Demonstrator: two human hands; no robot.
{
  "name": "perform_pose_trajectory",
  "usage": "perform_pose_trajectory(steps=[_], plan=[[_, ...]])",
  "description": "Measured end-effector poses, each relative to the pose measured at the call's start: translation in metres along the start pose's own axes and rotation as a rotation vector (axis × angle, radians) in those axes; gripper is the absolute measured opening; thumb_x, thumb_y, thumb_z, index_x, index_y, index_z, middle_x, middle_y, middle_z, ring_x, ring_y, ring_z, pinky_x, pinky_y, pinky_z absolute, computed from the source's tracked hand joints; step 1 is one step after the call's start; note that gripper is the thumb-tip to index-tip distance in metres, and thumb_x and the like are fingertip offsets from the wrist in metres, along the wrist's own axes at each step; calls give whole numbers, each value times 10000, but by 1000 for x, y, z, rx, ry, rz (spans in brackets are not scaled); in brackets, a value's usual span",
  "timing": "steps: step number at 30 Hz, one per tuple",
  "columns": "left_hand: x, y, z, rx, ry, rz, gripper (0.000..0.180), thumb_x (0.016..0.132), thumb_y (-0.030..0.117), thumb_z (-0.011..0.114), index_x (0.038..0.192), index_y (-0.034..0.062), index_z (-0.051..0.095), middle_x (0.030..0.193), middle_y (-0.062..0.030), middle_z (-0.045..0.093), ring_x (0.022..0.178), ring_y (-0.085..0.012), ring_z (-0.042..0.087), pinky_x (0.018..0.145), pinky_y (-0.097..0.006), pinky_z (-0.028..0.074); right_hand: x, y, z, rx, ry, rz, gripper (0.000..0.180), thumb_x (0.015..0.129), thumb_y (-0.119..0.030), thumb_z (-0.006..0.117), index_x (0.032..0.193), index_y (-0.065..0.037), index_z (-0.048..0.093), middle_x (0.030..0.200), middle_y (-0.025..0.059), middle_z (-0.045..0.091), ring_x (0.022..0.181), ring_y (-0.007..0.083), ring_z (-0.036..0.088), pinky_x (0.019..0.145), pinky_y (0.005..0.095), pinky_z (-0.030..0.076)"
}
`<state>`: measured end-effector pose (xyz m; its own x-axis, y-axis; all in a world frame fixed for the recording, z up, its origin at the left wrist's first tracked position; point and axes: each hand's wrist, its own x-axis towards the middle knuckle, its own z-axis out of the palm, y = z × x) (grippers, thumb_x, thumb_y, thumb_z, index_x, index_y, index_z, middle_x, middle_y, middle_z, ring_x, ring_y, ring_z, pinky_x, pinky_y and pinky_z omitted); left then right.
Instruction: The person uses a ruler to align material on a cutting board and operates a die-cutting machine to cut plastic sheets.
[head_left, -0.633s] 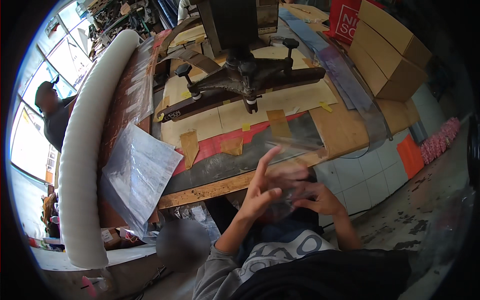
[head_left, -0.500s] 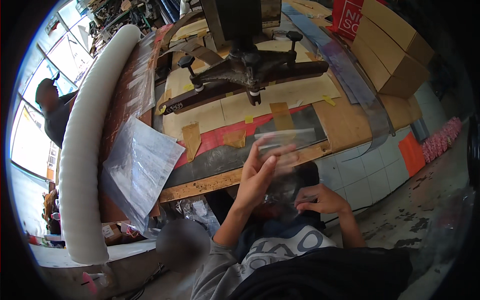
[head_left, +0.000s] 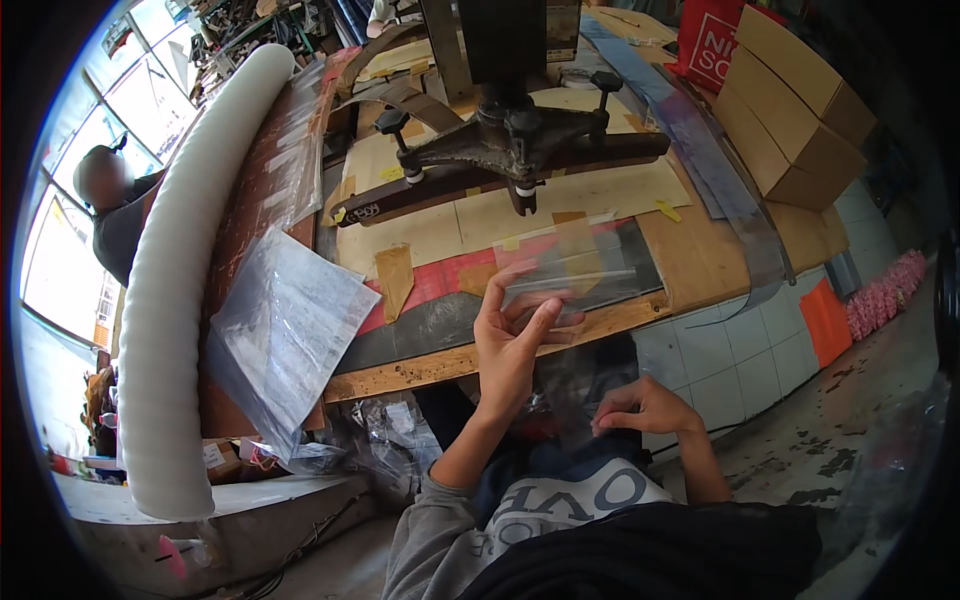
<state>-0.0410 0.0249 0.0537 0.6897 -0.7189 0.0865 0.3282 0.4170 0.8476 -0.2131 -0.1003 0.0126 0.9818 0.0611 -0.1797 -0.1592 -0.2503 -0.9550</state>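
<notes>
Cluttered workshop, bright windows (head_left: 70,200), tiled floor (head_left: 740,370)

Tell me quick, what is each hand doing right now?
Left hand: fingers spread, holding up the top of a clear plastic bag.
Right hand: fingers curled, pinching the bag's lower part.

Workshop — press machine (head_left: 520,150), cluttered workbench (head_left: 700,250)
</notes>
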Motion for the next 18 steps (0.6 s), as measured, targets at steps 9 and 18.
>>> perform_pose_trajectory(steps=[9,18], plan=[[1,1,1,113,57,63,426,867,67,597,1243,39,398,914,-150,647,737,-219,671,603,-240,522,-2,15,8,108,92,35,211,866,-231,612,870,-33,683,791,43,682,782,121,641,710,262,476],[18,4,1,200,65,129,469,835,38,625,1252,64,412,984,-107,628,851,-165,642,654,-218,478,11,25,10,198,457,-76,242,932,-155,504,1051,21,622,960,116,644,823,167,645,762,267,485]])
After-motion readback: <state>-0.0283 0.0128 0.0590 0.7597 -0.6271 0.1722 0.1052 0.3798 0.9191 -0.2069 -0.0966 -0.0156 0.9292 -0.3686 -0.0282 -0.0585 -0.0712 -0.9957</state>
